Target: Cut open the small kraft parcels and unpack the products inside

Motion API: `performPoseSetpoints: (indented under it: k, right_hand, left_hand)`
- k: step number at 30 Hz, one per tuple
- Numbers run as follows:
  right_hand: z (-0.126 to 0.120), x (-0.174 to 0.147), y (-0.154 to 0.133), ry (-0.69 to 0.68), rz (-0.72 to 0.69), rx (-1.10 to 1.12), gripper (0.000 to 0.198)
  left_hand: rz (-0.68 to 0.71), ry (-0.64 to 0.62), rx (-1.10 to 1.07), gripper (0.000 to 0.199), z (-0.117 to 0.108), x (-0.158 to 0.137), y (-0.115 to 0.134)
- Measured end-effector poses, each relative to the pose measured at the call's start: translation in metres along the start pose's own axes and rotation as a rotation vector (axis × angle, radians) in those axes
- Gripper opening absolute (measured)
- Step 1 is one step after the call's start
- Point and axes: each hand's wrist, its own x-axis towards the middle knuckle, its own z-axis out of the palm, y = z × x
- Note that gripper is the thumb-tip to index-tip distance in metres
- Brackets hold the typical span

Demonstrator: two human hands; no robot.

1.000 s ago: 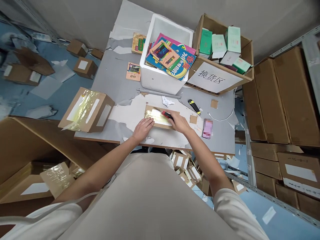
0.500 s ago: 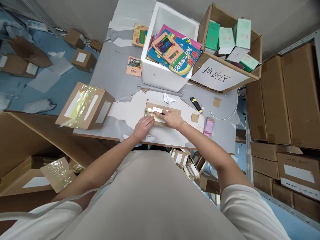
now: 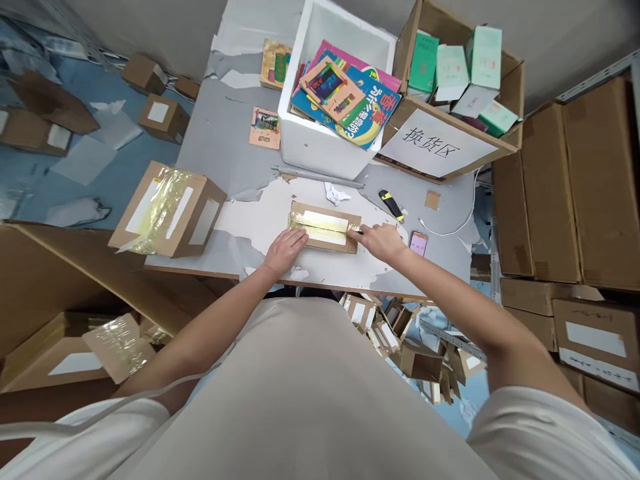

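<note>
a small brown carton (image 3: pixel 316 240) lies flat at the centre of the clock, on a worn table (image 3: pixel 225 147). the hands are apart from each other. the left hand (image 3: pixel 286 250) rests its fingers on the carton's near edge, at its 8 o'clock corner; whether the thumb pinches the side cannot be told. the right hand (image 3: pixel 385 241) is curled around a thin dark tool (image 3: pixel 355 231), at the carton's 3 o'clock end. a dark line runs lengthwise through the shiny tape and white label.

the carton is probably light and stiff-walled, softer along that line, and slippery where taped. its long side walls seem the surest hold. how fragile the contents are is unknown.

most of the tool sits hidden in the fist, and the line's depth is unclear. the label shows no readable writing. at 12 o'clock, the foam box (image 3: pixel 320 160) is cut off along its top.
</note>
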Motion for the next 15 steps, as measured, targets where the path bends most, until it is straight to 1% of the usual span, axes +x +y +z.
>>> performPoseSetpoints:
  k: [3, 6, 8, 9, 11, 12, 14, 15]
  right_hand:
    - [0.017, -0.028, 0.019, 0.008, 0.078, 0.008, 0.065]
    - [0.029, -0.05, 0.028, 0.053, 0.112, 0.044, 0.065]
    - [0.039, -0.066, 0.035, 0.102, 0.149, 0.116, 0.065]
    - [0.045, -0.074, 0.038, 0.138, 0.191, 0.178, 0.064]
    - [0.062, -0.088, 0.04, 0.238, 0.299, 0.387, 0.059]
    - [0.072, -0.092, 0.038, 0.291, 0.35, 0.543, 0.057]
    - [0.092, -0.091, 0.027, 0.368, 0.431, 0.926, 0.06]
    - [0.101, -0.085, 0.019, 0.386, 0.46, 1.122, 0.063]
  left_hand:
    - [-0.016, -0.003, -0.01, 0.036, 0.0, 0.002, 0.001]
    - [-0.024, -0.009, -0.014, 0.036, -0.002, 0.003, 0.003]
    - [-0.025, -0.017, -0.002, 0.036, -0.006, 0.003, 0.005]
    - [-0.022, -0.025, 0.006, 0.036, -0.009, 0.004, 0.006]
    - [-0.004, -0.053, 0.025, 0.035, -0.016, 0.005, 0.01]
    - [0.01, -0.069, 0.038, 0.034, -0.02, 0.007, 0.012]
    - [0.043, -0.096, 0.069, 0.037, -0.029, 0.013, 0.016]
    - [0.057, -0.101, 0.086, 0.042, -0.032, 0.018, 0.018]
